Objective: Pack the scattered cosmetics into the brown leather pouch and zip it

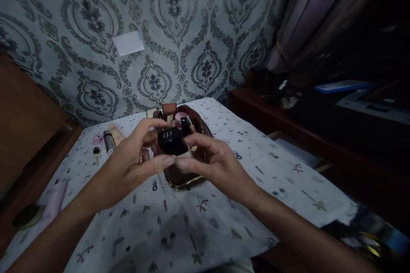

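Both hands hold a small black-capped container (pixel 171 140) with a pale lower part, raised in front of an open brown zippered bag (pixel 205 129). My left hand (pixel 137 153) grips it from the left, its thumb below and fingers curled at the side. On the other side, my right hand (pixel 213 158) pinches it between thumb and fingers. The two thumbs nearly meet under it. Inside the bag stand a black item (pixel 185 125) and a pink round item (pixel 180 118), partly hidden by the hands.
On the patterned white cloth (pixel 230 222), a silver-and-dark tube (pixel 109 142), a beige tube (pixel 116 134) and a small brush (pixel 96 153) lie left of the bag. A pink tube (pixel 56 198) and a dark round object (pixel 27 216) sit nearer the left edge.
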A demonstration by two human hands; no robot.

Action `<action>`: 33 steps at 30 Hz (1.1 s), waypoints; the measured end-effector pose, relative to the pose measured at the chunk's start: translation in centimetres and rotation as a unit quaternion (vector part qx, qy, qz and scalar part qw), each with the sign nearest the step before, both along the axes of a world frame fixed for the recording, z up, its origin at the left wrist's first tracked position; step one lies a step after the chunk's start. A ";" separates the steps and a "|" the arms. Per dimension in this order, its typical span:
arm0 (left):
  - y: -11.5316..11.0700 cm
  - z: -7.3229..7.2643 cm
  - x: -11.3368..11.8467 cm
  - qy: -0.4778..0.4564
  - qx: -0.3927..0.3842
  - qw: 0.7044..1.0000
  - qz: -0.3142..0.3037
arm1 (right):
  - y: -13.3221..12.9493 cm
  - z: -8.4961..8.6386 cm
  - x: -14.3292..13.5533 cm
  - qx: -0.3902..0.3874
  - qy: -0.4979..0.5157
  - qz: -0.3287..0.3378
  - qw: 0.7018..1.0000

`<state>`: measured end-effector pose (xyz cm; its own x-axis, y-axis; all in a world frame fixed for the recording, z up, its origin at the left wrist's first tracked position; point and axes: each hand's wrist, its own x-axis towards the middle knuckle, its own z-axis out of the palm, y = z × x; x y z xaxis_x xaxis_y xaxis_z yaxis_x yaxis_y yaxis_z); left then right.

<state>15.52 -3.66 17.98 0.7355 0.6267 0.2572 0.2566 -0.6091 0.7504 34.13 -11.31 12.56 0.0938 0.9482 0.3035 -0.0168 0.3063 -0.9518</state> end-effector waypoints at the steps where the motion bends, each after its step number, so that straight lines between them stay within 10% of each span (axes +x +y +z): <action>1: 0.4 0.0 0.4 -0.009 -0.019 1.000 -0.003 | 0.3 0.3 0.4 0.006 0.014 -0.011 1.000; 11: 1.4 -4.4 1.9 -0.001 -0.158 0.986 -0.049 | 2.5 0.9 1.5 0.012 0.083 0.004 0.996; 25: 1.7 -4.8 1.1 0.022 -0.180 0.983 -0.035 | 3.7 4.4 3.5 -0.078 -0.092 0.111 0.986; 33: 2.7 -5.0 0.4 0.083 0.158 0.981 0.072 | 5.4 5.7 4.9 -0.015 -0.174 0.070 0.982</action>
